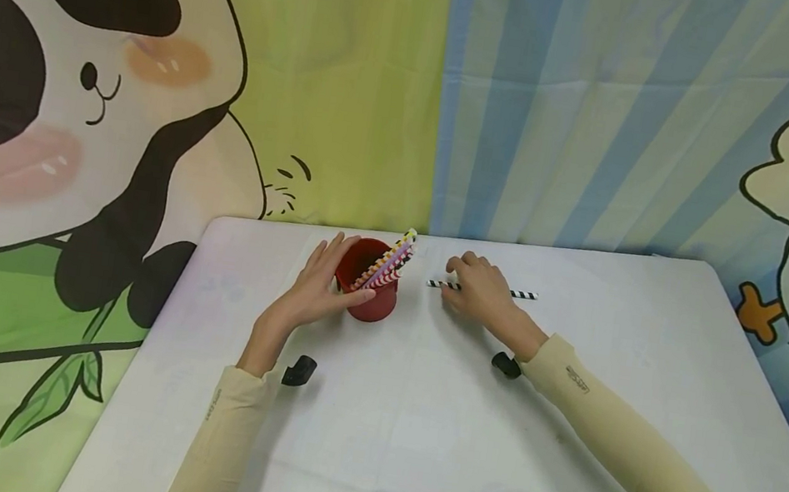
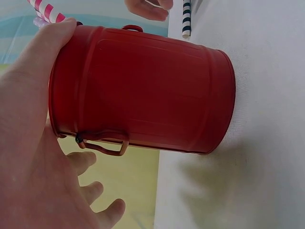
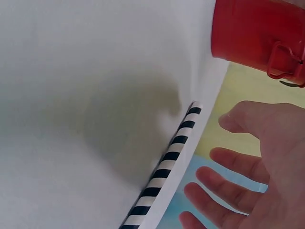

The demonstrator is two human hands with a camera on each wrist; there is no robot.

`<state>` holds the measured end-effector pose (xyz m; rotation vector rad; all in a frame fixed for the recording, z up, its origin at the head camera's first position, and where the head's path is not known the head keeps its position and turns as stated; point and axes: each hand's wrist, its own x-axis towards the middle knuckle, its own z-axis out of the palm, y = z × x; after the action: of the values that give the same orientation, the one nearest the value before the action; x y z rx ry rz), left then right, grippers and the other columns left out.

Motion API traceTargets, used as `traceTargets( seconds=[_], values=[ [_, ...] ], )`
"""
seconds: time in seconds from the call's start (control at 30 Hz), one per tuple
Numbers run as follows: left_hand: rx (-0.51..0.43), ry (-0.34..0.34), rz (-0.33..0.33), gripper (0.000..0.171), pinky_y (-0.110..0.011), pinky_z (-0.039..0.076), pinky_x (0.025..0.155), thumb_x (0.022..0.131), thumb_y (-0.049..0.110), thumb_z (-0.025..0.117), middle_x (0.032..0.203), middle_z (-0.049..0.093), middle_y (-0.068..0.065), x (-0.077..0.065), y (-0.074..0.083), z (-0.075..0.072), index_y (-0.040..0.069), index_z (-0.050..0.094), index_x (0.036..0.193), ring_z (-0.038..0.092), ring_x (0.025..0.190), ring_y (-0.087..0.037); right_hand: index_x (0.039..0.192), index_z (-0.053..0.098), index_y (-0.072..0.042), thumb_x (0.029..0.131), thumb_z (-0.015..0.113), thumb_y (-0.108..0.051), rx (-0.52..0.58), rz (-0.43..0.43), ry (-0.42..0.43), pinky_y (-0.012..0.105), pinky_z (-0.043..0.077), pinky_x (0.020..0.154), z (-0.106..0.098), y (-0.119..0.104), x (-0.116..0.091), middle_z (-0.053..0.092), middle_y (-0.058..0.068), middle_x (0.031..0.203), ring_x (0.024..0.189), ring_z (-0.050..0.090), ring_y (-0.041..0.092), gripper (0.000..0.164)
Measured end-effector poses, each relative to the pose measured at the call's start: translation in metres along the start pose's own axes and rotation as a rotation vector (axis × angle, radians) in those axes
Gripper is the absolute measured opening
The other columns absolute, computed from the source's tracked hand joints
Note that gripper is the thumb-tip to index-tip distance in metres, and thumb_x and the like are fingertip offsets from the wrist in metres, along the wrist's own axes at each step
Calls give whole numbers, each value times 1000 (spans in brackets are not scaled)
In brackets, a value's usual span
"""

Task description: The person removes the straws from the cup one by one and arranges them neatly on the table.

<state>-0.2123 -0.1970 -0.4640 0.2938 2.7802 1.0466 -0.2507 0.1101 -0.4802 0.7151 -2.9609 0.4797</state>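
Observation:
A small red metal bucket [image 1: 372,307] with side handles stands upright near the back of the table, several striped paper straws [image 1: 392,262] leaning out of its right side. My left hand [image 1: 316,290] holds it from the left, thumb along the near rim and fingers round the far side; the index finger is hidden behind the bucket in the left wrist view. To the right, a black-and-white striped paper straw [image 3: 164,167] lies flat on the table. Just above it hovers my right hand [image 1: 482,292], fingers loosely bent and apart from the straw, holding nothing.
The white tabletop [image 1: 396,448] ends at a back edge close behind the bucket. A printed cloth [image 1: 354,106] with cartoon animals hangs behind it. Each wrist wears a small black camera mount [image 1: 299,371].

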Motion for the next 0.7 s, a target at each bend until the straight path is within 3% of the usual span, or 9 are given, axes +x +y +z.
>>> traceTargets(
  seconds=[0.23,0.5,0.7],
  values=[
    [-8,9,-2,96,-72,10,118,80,73,67,170,2,7,-2,-1,-1,48,15,157,-7,157,-30,122,67,-5,96,65,-28,128,10,22,46,53,78,-3,-6,-4,64,16,113,95,62,31,35],
    [-21,-2,9,98,-73,10,118,79,73,68,170,1,9,4,5,0,48,14,157,-7,157,-30,121,64,-10,95,66,-28,318,83,67,46,54,88,-10,-13,-14,64,14,119,109,63,32,32],
    [-9,-3,-15,98,-72,10,118,79,72,68,170,0,9,0,1,-1,47,14,157,-8,158,-29,122,62,-10,95,66,-27,411,53,119,44,54,91,-5,-25,-19,65,13,117,106,64,29,33]
  ],
)
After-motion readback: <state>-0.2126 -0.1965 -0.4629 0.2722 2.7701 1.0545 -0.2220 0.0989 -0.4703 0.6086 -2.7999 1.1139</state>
